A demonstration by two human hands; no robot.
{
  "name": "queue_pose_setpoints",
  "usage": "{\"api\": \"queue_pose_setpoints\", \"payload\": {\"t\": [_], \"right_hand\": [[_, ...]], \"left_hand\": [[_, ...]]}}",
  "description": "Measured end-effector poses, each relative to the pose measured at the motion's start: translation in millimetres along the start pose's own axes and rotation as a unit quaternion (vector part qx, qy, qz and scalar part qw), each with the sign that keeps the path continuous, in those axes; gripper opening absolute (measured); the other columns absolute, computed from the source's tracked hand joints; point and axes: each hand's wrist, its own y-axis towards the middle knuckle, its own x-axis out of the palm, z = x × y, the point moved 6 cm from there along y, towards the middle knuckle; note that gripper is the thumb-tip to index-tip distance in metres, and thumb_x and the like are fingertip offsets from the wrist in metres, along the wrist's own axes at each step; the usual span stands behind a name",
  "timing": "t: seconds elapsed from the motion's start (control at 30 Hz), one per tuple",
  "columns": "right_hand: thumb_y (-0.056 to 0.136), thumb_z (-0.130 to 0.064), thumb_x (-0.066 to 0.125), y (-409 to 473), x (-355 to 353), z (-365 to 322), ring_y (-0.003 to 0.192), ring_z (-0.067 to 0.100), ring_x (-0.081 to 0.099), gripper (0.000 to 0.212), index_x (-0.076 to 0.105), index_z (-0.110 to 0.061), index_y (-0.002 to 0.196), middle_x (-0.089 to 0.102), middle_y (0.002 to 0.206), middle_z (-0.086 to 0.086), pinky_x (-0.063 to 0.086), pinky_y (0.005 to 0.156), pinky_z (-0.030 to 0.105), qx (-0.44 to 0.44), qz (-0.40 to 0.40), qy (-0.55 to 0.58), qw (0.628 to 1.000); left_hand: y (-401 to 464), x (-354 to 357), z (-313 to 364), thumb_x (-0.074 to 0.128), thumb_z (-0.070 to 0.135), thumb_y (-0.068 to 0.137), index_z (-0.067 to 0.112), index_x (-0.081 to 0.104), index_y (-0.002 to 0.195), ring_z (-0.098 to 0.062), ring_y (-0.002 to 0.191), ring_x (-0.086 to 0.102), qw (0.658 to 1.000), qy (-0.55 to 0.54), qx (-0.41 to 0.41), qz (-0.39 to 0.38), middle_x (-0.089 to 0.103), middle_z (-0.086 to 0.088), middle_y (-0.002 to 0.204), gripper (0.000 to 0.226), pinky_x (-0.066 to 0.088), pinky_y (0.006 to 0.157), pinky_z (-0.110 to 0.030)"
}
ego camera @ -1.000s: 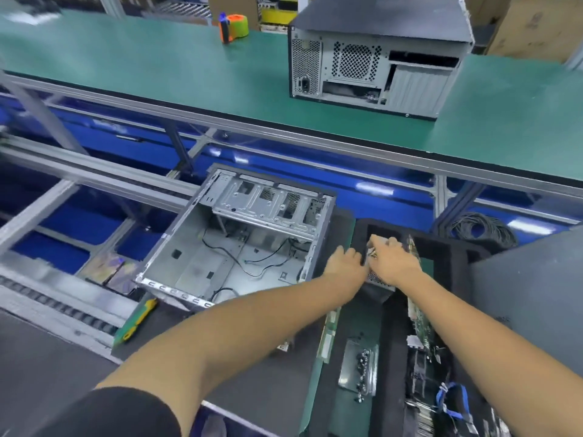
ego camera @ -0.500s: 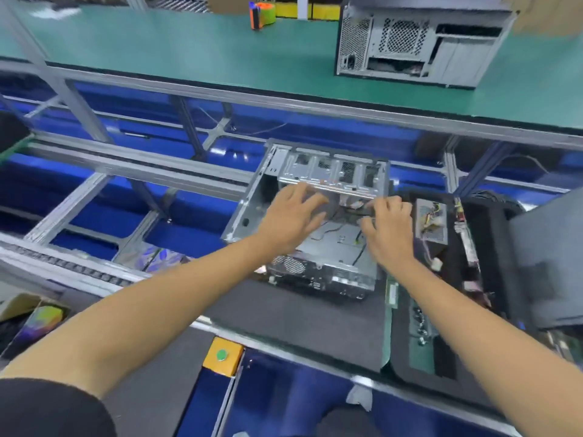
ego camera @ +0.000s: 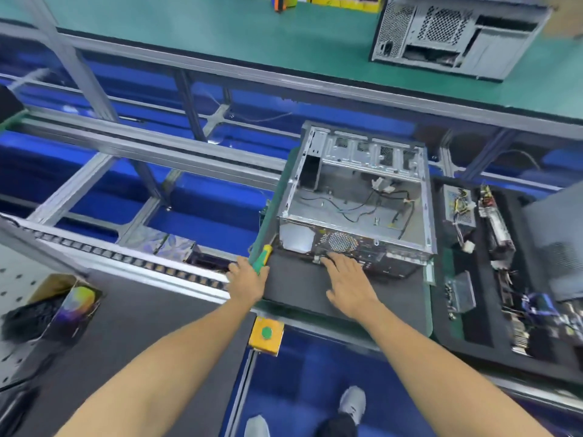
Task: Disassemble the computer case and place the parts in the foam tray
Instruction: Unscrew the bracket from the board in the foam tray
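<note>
The open silver computer case (ego camera: pixel 356 212) lies on a dark mat (ego camera: pixel 303 291), with loose black cables inside. My left hand (ego camera: pixel 247 280) grips the green and yellow screwdriver (ego camera: pixel 262 258) at the mat's left edge. With straight fingers, my right hand (ego camera: pixel 345 280) rests on the mat, fingertips touching the case's near panel below its round fan grille. The black foam tray (ego camera: pixel 473 329) at the right holds a small power supply with wires (ego camera: pixel 459 206), a metal bracket (ego camera: pixel 460 291) and circuit boards.
A second closed computer case (ego camera: pixel 454 36) stands on the green bench behind. A yellow box with a green button (ego camera: pixel 266 335) sits at the near edge. A roller conveyor (ego camera: pixel 126 257) runs left, and a cardboard box (ego camera: pixel 53 307) sits at lower left. A grey panel (ego camera: pixel 558 247) leans at far right.
Both hands left the foam tray, passed over the case and came down to its near side. My left hand has taken hold of the screwdriver. The case now lies with its rear panel toward me.
</note>
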Motion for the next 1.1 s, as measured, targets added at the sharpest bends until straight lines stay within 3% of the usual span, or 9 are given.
{"api": "queue_pose_setpoints", "payload": {"t": [0.17,0.23,0.37,0.43,0.53,0.67,0.87,1.0,1.1], "right_hand": [[0.101,-0.03,0.047,9.3,2.4,-0.1,0.151,0.032,0.019,0.075,0.011,-0.008,0.163,0.017,0.167,0.013,0.012,0.125,0.045,-0.011,-0.016,-0.09,0.996],[0.102,-0.023,0.04,6.8,8.9,-0.1,0.155,0.033,0.012,0.072,0.005,-0.006,0.163,0.008,0.169,0.014,0.007,0.126,0.046,-0.009,-0.029,-0.097,0.995],[0.098,-0.012,0.04,7.7,10.9,-6.5,0.148,0.036,0.025,0.062,0.024,-0.009,0.157,0.022,0.164,0.017,0.016,0.124,0.047,-0.018,-0.016,-0.084,0.996],[0.096,-0.01,0.045,6.4,15.8,-7.8,0.144,0.036,0.027,0.057,0.03,-0.014,0.151,0.025,0.159,0.019,0.022,0.12,0.049,0.001,-0.042,-0.064,0.997],[0.095,-0.013,0.055,7.3,18.7,-7.9,0.14,0.037,0.028,0.058,0.029,-0.019,0.147,0.024,0.156,0.02,0.03,0.114,0.051,0.047,-0.065,-0.035,0.996],[0.094,-0.02,0.06,10.2,15.2,-6.8,0.123,0.036,0.04,0.056,0.032,-0.017,0.143,0.034,0.145,0.014,0.042,0.099,0.044,0.097,-0.038,-0.018,0.994],[0.093,-0.044,0.063,6.0,26.2,-4.6,0.121,0.037,0.04,0.071,0.028,-0.014,0.147,0.033,0.141,0.015,0.044,0.097,0.046,0.164,-0.066,0.058,0.983],[0.092,-0.037,0.065,6.3,30.0,-14.2,0.122,0.038,0.036,0.061,0.034,-0.012,0.138,0.031,0.138,0.012,0.044,0.097,0.048,0.232,-0.063,0.273,0.931],[0.091,-0.03,0.065,5.4,31.4,-25.3,0.118,0.034,0.04,0.037,0.043,-0.014,0.117,0.036,0.124,0.008,0.036,0.091,0.036,0.301,-0.021,0.467,0.831]], "left_hand": [[11.6,3.4,14.1,0.042,0.036,0.106,0.006,0.04,0.135,-0.032,0.125,0.05,0.968,0.227,0.109,0.005,0.046,-0.015,0.137,0.041,0.047,0.1,-0.04],[11.6,2.3,12.8,0.047,0.036,0.103,0.008,0.043,0.129,-0.031,0.12,0.054,0.97,0.22,0.107,0.006,0.049,-0.012,0.129,0.039,0.051,0.091,-0.04],[2.4,13.2,-3.1,0.056,0.033,0.098,0.004,0.044,0.112,-0.034,0.09,0.055,0.997,0.035,0.056,-0.031,0.045,-0.013,0.109,0.035,0.044,0.07,-0.045],[-5.8,20.7,-13.4,0.06,0.025,0.095,0.003,0.043,0.096,-0.03,0.077,0.048,0.994,-0.095,0.027,-0.046,0.043,-0.014,0.095,0.028,0.039,0.064,-0.044],[-19.7,32.8,-21.9,0.06,0.018,0.096,0.007,0.04,0.083,-0.026,0.067,0.046,0.981,-0.183,0.009,-0.066,0.041,-0.011,0.077,0.026,0.036,0.058,-0.037],[-44.6,55.2,-25.6,0.052,0.029,0.102,0.006,0.044,0.104,-0.024,0.071,0.061,0.932,-0.323,-0.098,-0.133,0.052,-0.009,0.082,0.025,0.041,0.058,-0.033],[-57.3,82.7,1.4,0.045,0.021,0.108,0.001,0.043,0.118,-0.024,0.063,0.064,0.88,-0.427,-0.13,-0.162,0.063,-0.018,0.09,0.022,0.047,0.052,-0.031],[-55.6,102.4,17.3,0.04,0.033,0.109,0.0,0.045,0.112,-0.026,0.06,0.06,0.876,-0.424,-0.17,-0.155,0.058,-0.015,0.089,0.033,0.052,0.058,-0.037],[-55.9,109.4,26.3,0.043,0.045,0.106,0.007,0.056,0.102,-0.021,0.066,0.068,0.881,-0.429,-0.157,-0.118,0.066,-0.007,0.083,0.04,0.056,0.056,-0.031]]}}
